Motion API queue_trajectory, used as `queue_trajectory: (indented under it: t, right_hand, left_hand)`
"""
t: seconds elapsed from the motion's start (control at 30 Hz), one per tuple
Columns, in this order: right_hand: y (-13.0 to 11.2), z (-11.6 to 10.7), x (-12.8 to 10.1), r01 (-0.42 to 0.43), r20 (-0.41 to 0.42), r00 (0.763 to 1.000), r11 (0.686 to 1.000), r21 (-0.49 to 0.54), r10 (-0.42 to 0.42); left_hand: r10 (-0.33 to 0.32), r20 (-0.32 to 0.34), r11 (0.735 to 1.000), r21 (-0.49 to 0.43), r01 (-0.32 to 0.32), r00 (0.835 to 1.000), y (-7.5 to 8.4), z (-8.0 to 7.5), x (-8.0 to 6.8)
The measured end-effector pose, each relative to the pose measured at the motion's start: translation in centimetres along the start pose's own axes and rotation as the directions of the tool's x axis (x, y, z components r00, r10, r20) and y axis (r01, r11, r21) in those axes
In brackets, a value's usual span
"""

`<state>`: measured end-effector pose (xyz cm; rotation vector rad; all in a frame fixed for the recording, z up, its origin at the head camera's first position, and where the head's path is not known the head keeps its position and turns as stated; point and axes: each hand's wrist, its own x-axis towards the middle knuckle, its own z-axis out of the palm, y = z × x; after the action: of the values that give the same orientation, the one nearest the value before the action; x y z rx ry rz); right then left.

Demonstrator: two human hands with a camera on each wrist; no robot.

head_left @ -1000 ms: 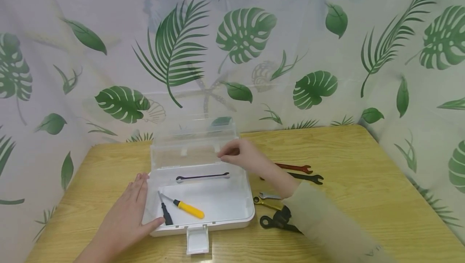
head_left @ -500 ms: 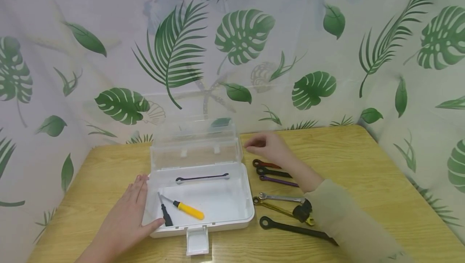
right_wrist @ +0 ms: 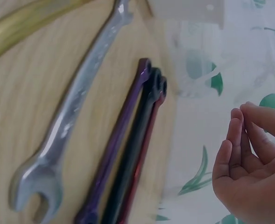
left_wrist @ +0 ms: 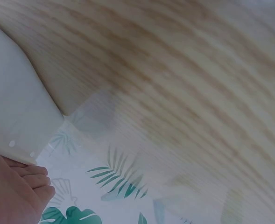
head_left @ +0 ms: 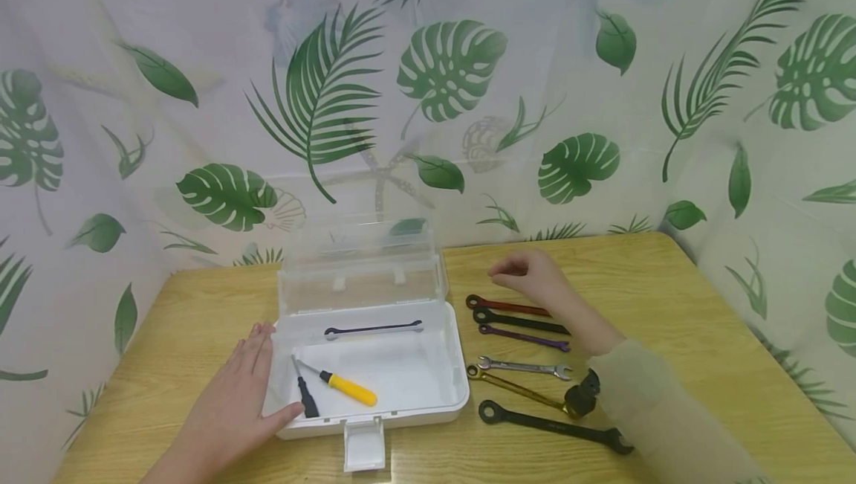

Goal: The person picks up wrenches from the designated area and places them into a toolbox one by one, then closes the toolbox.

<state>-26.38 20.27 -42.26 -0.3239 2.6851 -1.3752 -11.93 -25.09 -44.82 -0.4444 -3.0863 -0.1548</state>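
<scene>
My left hand (head_left: 230, 395) lies with straight fingers along the left side of a white toolbox (head_left: 428, 413), its thumb over the front left corner. Inside the box are a yellow-handled screwdriver (head_left: 351, 389), a black screwdriver (head_left: 307, 398) and, towards the back, a slim dark wrench (head_left: 374, 328). My right hand (head_left: 535, 276) hovers above the table, right of the box. Its fingers are loosely bent, with thumb and index tips close together and nothing visible between them. Below it lie a red wrench (head_left: 508, 306), a black wrench (head_left: 515, 320) and a purple wrench (head_left: 524, 337).
Nearer the front lie a silver wrench (head_left: 524, 366), a gold wrench (head_left: 515, 387) and a large black wrench (head_left: 548, 424). The clear lid (head_left: 361, 287) stands raised behind the box. A latch (head_left: 364, 447) hangs at the front. A leaf-patterned cloth (head_left: 441, 134) borders the table.
My right hand has moved right, from over the lid to above the wrenches, uncovering more of them. The left hand and the box have stayed put.
</scene>
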Motion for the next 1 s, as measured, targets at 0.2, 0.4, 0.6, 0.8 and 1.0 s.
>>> queue_trajectory:
  t: [0.2, 0.4, 0.6, 0.8, 1.0]
  right_hand:
    - [1.9, -0.3, -0.4, -0.026, -0.02, 0.999, 0.999, -0.025, 0.026]
    - [3.2, -0.4, -1.0, -0.084, -0.02, 0.996, 0.996, -0.024, 0.083]
    - [4.5, -0.3, -1.1, -0.129, -0.012, 0.992, 0.992, -0.011, 0.129]
    - [5.5, -0.3, -1.0, -0.147, -0.015, 0.989, 0.988, -0.038, 0.147]
    - [6.2, -0.2, -0.7, -0.132, 0.002, 0.991, 0.988, -0.083, 0.133]
  left_hand:
    - [-0.003, 0.007, 1.0, -0.002, 0.003, 1.0, -0.1, 0.1, 0.1]
    - [0.004, -0.002, 1.0, -0.001, -0.004, 1.0, -0.2, 0.2, 0.0]
    - [0.0, 0.0, 1.0, 0.001, 0.0, 1.0, -0.2, 0.3, 0.1]
    - [0.012, -0.015, 1.0, 0.005, -0.012, 1.0, -0.2, 0.1, 0.1]
    - [0.021, -0.023, 1.0, 0.005, -0.021, 1.0, -0.2, 0.0, 0.0]
